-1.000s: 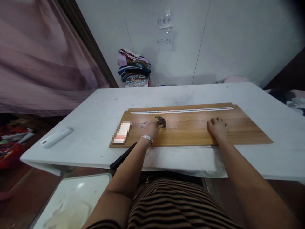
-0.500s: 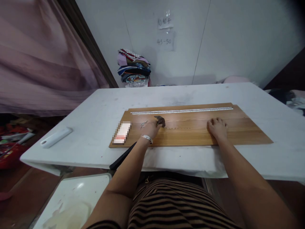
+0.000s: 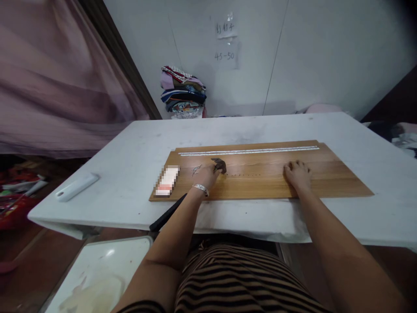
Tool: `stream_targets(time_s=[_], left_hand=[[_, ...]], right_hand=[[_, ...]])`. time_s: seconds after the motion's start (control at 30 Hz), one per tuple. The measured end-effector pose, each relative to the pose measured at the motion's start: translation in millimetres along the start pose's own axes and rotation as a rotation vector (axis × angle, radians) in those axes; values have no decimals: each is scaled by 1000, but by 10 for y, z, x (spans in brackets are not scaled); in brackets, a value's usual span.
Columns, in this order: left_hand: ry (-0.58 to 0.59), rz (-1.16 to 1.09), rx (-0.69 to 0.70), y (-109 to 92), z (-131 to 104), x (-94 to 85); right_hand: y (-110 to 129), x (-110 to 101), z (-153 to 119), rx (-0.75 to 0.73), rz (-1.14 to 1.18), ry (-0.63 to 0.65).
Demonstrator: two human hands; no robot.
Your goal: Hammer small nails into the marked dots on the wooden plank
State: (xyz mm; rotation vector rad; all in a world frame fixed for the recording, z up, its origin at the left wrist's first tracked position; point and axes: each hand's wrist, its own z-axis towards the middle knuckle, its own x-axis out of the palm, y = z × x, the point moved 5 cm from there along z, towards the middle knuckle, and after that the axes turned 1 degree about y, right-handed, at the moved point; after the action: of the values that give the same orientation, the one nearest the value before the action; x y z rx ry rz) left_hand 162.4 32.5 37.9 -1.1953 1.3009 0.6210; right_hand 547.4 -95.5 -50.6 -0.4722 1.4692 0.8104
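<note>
A wooden board (image 3: pixel 260 187) lies on the white-covered table. My left hand (image 3: pixel 206 175) is over it at the left, fingers closed around a hammer (image 3: pixel 220 165) close to its dark metal head. The hammer's black handle (image 3: pixel 167 213) runs back under my left forearm and past the table's front edge. Beside this hand is a small bunch of nails (image 3: pixel 196 169). From the hammer head a row of small dark nail heads or holes (image 3: pixel 244 175) stretches rightward. My right hand (image 3: pixel 298 174) rests on the board further right, fingers apart and slightly bent, holding nothing.
Two white measuring strips (image 3: pixel 249 151) lie along the board's far side. A blurred-out phone-like rectangle (image 3: pixel 167 181) is at its left end. Left on the table is a white elongated object (image 3: pixel 77 187). Folded clothes (image 3: pixel 184 93) are stacked by the wall; a white stool (image 3: pixel 107 265) stands below.
</note>
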Motion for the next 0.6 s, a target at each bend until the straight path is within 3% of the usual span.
stream_targets(time_s=[0.6], left_hand=[[-1, -14, 8, 21, 29, 33]], right_hand=[[-5, 2, -4, 12, -5, 1]])
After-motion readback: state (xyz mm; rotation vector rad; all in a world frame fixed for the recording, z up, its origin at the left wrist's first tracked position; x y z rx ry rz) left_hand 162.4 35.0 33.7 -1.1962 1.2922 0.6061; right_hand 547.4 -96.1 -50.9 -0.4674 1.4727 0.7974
